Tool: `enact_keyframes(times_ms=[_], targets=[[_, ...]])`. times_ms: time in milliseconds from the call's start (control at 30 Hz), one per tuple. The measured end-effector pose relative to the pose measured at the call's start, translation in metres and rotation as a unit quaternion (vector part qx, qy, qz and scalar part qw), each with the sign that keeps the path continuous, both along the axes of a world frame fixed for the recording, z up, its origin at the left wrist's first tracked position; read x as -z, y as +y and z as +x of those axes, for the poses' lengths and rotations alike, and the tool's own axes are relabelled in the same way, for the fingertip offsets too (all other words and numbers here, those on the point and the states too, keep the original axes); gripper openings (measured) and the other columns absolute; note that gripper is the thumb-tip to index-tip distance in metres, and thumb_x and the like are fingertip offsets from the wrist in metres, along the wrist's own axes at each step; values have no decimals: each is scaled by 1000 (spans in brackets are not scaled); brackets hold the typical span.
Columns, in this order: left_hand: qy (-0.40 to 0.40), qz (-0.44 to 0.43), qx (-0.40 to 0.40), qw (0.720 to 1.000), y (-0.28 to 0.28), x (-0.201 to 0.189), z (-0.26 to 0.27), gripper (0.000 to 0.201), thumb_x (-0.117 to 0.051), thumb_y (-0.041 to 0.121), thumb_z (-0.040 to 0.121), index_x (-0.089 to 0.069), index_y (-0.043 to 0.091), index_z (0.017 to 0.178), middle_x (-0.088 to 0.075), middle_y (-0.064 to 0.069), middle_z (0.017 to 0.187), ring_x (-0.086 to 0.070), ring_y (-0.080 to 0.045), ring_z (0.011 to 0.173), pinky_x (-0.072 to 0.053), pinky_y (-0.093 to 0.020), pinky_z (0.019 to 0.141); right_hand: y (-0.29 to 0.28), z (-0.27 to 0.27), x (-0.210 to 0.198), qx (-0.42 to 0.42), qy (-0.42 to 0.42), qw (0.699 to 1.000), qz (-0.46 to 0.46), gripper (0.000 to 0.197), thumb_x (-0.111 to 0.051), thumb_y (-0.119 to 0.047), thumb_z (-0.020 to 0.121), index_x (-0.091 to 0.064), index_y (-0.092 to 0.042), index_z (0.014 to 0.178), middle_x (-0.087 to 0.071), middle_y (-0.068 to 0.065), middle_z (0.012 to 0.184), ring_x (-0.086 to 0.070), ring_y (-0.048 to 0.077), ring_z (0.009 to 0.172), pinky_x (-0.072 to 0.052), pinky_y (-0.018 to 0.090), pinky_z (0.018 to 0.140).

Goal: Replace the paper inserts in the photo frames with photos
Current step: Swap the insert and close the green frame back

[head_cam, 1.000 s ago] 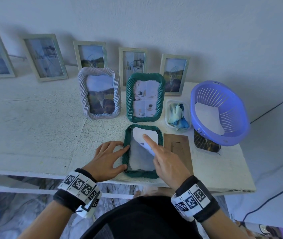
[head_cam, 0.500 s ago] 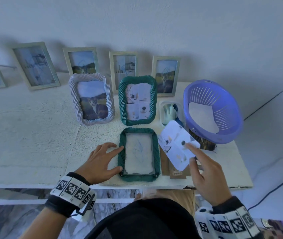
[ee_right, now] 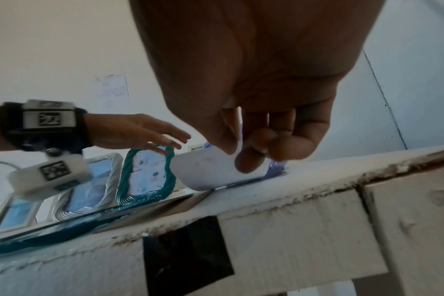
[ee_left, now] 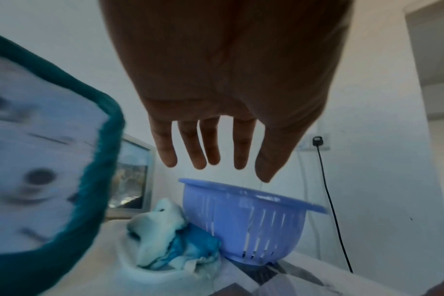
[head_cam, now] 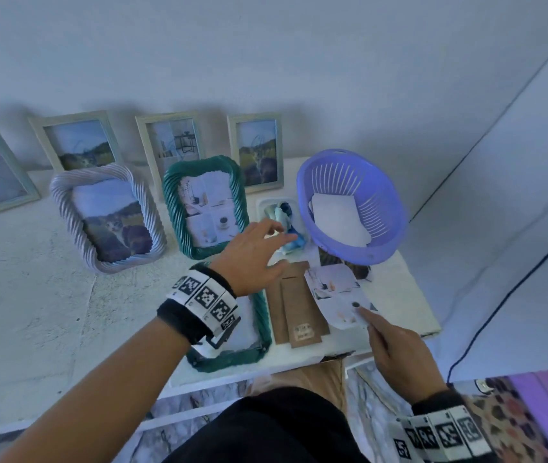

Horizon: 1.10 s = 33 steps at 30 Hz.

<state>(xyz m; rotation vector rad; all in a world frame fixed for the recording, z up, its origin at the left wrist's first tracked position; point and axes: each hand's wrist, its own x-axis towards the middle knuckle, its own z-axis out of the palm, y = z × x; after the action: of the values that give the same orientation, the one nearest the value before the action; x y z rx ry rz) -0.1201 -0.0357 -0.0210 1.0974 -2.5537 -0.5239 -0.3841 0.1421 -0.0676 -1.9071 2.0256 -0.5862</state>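
Note:
A green rope-edged frame (head_cam: 260,332) lies flat at the table's front edge, partly under my left forearm. Its brown backing board (head_cam: 299,305) lies beside it on the right. My right hand (head_cam: 366,319) pinches a printed paper insert (head_cam: 332,292) by its near corner, held over the table right of the board; the right wrist view shows thumb and fingers on the insert (ee_right: 210,170). My left hand (head_cam: 282,248) hovers with fingers straight and spread, holding nothing, over the small white tray of cloths (head_cam: 294,242). In the left wrist view its fingers (ee_left: 210,156) hang above the cloths (ee_left: 165,236).
A purple basket (head_cam: 376,235) holding white papers stands at the back right, with a photo (head_cam: 339,262) partly under it. A green frame (head_cam: 174,208) and a white rope frame (head_cam: 65,208) stand upright behind. Several pale frames lean on the wall.
My right hand lifted the insert out of the flat green frame and carried it to the right. My left hand left the frame's edge and reached forward and right, over the cloth tray.

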Motion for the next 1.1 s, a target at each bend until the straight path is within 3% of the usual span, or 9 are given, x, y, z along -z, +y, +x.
enact_keyframes(times_ms=[100, 233, 433, 567, 700, 800, 867, 967, 1100], targets=[[-47, -28, 14, 998, -21, -8, -43, 51, -53, 36, 92, -47, 24, 140, -37, -11, 143, -41, -34, 125, -44, -51, 97, -2, -9, -1, -15, 30, 999, 37, 42, -50, -17, 97, -52, -28, 137, -65, -2, 66, -49, 14, 51, -38, 35, 47], [-140, -52, -2, 989, -37, -12, -72, 42, -55, 36, 92, -52, 28, 134, -33, -7, 146, -36, -31, 127, -40, -48, 99, -8, -16, -13, -21, 55, 996, 63, 42, -49, -21, 97, -51, -29, 138, -49, -12, 60, -45, 12, 56, -26, 23, 46], [-74, -55, -17, 996, -49, -19, -75, 29, -54, 36, 95, -62, 25, 121, -44, -4, 135, -42, -26, 119, -43, -40, 89, -31, -23, -19, -24, 74, 994, 81, 40, -49, -22, 98, -51, -30, 137, -33, -12, 45, -37, 4, 44, -21, 19, 44], [-52, -47, -15, 997, -51, -20, -73, 30, -58, 39, 93, -63, 26, 120, -47, -3, 132, -43, -25, 118, -43, -38, 87, -65, -26, -15, -20, 102, 991, 87, 39, -47, -23, 98, -53, -29, 136, -38, -15, 52, -44, 13, 51, -32, 26, 49], [-46, -54, -9, 997, -47, -13, -71, 29, -60, 39, 92, -65, 26, 117, -48, -4, 130, -44, -26, 116, -45, -43, 89, -92, -26, -19, -18, 105, 990, 92, 39, -46, -20, 97, -52, -27, 135, -60, 7, 69, -52, 26, 61, -44, 33, 56], [-54, -60, -11, 997, -43, -8, -70, 29, -60, 40, 91, -65, 27, 116, -49, -4, 129, -45, -27, 115, -44, -45, 91, -103, -28, -15, -13, 127, 985, 113, 37, -44, -21, 97, -52, -25, 133, -65, 15, 78, -59, 32, 69, -48, 35, 60], [-56, -64, -14, 996, -41, -5, -69, 28, -62, 39, 90, -66, 26, 114, -50, -4, 128, -46, -28, 115, -45, -45, 90, -103, -30, -13, -7, 139, 980, 139, 34, -43, -25, 98, -54, -22, 130, -65, 11, 81, -60, 29, 73, -46, 32, 61], [-39, -56, -15, 998, -38, 0, -67, 32, -65, 42, 87, -66, 24, 114, -49, -5, 129, -46, -28, 116, -47, -45, 89, -94, -39, -14, 11, 82, 988, 132, 34, -48, -22, 97, -56, -24, 130, -51, -7, 57, -49, 16, 56, -38, 29, 53], [8, -19, -29, 999, -36, 4, -61, 44, -62, 52, 86, -63, 25, 121, -43, -4, 136, -43, -22, 124, -44, -40, 95, -90, -75, -33, 90, 83, 986, 116, 28, -51, -26, 96, -66, -23, 118, -50, -14, 54, -57, 20, 65, -48, 30, 70]])
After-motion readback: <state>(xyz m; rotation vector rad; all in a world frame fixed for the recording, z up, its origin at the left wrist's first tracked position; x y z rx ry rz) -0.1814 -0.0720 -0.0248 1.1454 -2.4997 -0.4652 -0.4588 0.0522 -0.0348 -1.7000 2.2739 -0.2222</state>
